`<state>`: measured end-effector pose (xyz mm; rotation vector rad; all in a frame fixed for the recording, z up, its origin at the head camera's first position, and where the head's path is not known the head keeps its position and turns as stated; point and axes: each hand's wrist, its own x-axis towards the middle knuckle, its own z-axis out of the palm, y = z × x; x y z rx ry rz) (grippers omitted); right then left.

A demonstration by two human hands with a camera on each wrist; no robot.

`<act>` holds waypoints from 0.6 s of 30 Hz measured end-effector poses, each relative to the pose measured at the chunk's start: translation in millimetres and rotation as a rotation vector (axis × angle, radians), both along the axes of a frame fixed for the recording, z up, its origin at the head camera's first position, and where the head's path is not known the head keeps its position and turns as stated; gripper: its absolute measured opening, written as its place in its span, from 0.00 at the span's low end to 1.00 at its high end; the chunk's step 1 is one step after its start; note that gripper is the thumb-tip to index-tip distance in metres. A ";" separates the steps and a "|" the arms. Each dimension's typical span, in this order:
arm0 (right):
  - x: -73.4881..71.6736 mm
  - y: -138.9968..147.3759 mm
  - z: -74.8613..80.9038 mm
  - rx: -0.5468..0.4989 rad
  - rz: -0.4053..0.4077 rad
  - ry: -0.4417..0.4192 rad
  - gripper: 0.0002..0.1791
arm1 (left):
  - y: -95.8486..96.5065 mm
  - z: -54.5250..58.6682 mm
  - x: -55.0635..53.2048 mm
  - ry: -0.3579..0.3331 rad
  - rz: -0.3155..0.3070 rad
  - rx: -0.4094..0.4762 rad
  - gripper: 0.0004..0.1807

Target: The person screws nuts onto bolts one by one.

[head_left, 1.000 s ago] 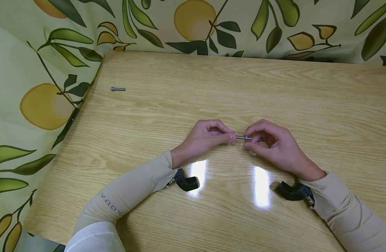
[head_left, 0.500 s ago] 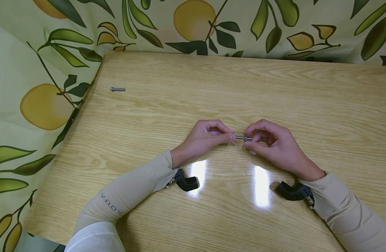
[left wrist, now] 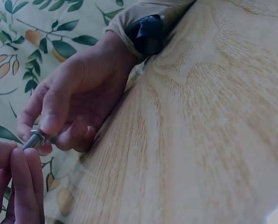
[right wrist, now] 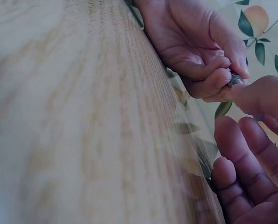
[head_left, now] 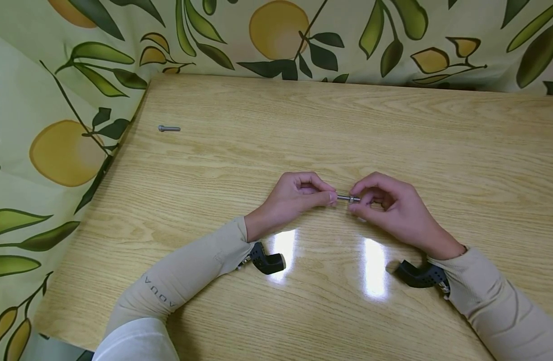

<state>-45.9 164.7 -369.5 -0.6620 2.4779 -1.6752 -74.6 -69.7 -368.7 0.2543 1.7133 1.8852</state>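
Over the middle of the table, the left hand (head_left: 299, 198) pinches one end of a metal bolt (head_left: 342, 197) between thumb and fingers. A hex nut (head_left: 351, 199) sits around the bolt's shaft. The right hand (head_left: 391, 205) has its thumb and index finger at the nut, curled round it from either side. In the left wrist view, the bolt's threads (left wrist: 31, 141) show between the two hands' fingertips. The left fingers hide the bolt's far end. Only a short piece of the bolt (right wrist: 235, 80) shows in the right wrist view.
A second bolt (head_left: 169, 129) lies on the wooden table (head_left: 258, 125) at the back left. Fruit-patterned cloth (head_left: 281, 30) hangs along the back and left edges. Dark wrist cameras (head_left: 268, 259) jut out below both wrists.
The nut looks slightly further left along the bolt, toward the left hand. Both hands otherwise stay in place.
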 end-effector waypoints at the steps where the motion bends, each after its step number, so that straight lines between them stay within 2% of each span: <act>1: 0.1 0.0 -0.1 0.005 -0.001 0.004 0.16 | -0.1 -0.3 0.1 0.001 0.001 -0.001 0.08; 6: 0.9 0.4 -1.1 0.039 -0.019 -0.013 0.12 | -0.1 -2.3 0.3 0.002 0.002 0.006 0.08; 14: -0.2 -0.5 -2.7 -0.040 0.014 0.020 0.17 | -0.6 -3.2 -0.6 0.001 -0.004 0.003 0.08; 18: 0.1 0.0 -2.1 -0.003 -0.007 0.009 0.14 | -0.8 -2.4 -0.7 -0.002 -0.007 0.001 0.08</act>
